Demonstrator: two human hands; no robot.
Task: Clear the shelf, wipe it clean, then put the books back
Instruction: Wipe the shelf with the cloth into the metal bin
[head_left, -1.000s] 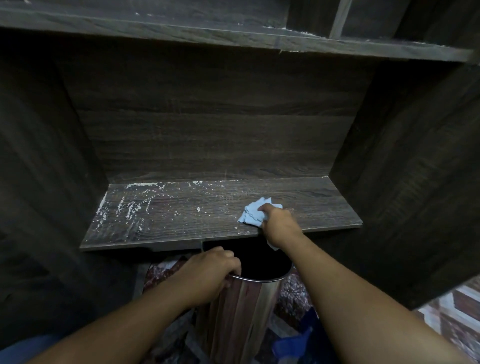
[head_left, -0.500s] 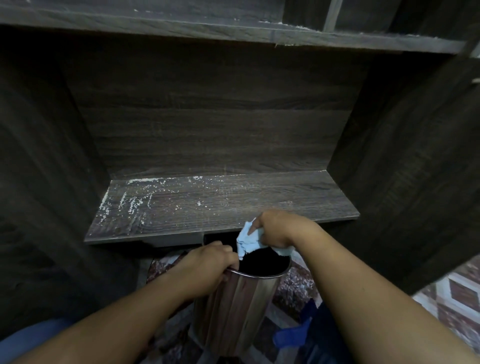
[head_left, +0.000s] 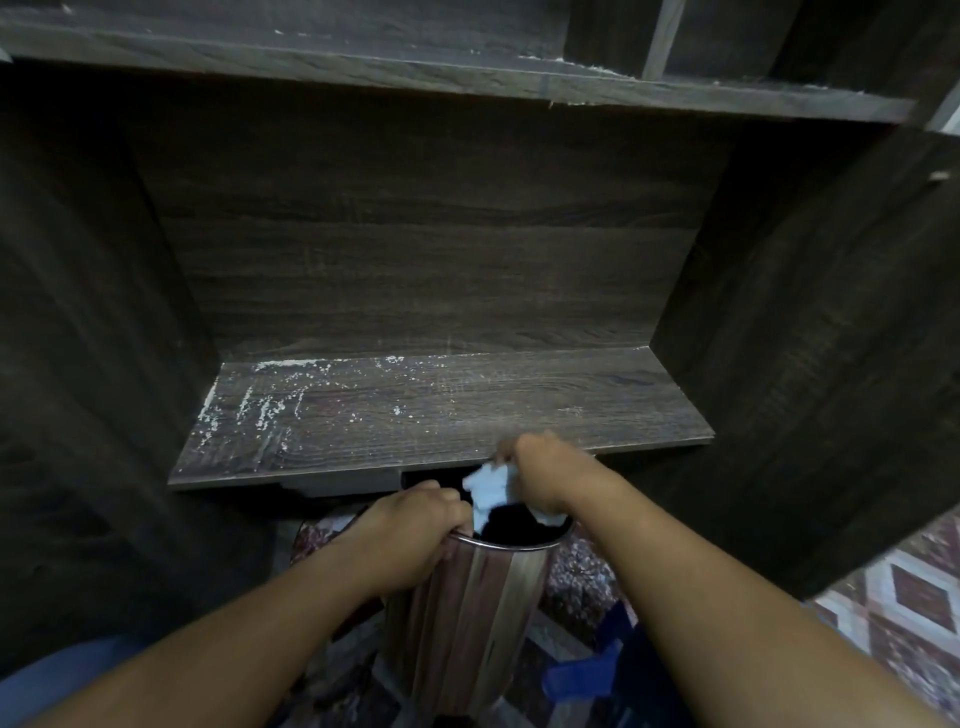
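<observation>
- Nearest the camera, two bare forearms reach forward over a patterned floor (head_left: 904, 608), with a patch of blue fabric (head_left: 582, 680) low between the bin and the right arm.
- A shiny metal bin (head_left: 467, 613) stands upright just below the shelf's front edge; its polished wall reflects brown streaks and its inside is dark.
- The left hand (head_left: 415, 530) is curled closed over the near-left part of the bin's rim, fingers wrapped onto the metal edge.
- The right hand (head_left: 545, 478) is closed around a crumpled pale blue cloth (head_left: 485, 491), pinching it at the top so the loose folds hang down over the bin's open mouth. A further bit of the cloth shows under the heel of that hand, by the far-right rim. The hand is slightly blurred, and its knuckles sit at the shelf's front edge.
- The shelf (head_left: 571, 400) is a dark wood-grain board, level, set between two dark side panels (head_left: 810, 364), and it holds no books.
- White dust (head_left: 260, 410) lies in streaks and specks thickly over the left part of the board and along its back-left corner, thinning toward the middle; the right part looks largely clean.
- Behind the shelf rises a back panel (head_left: 426, 249) of the same dark grain.
- Farthest up, an upper shelf (head_left: 363, 57) runs across the top, with pale crumbs along its front lip.
</observation>
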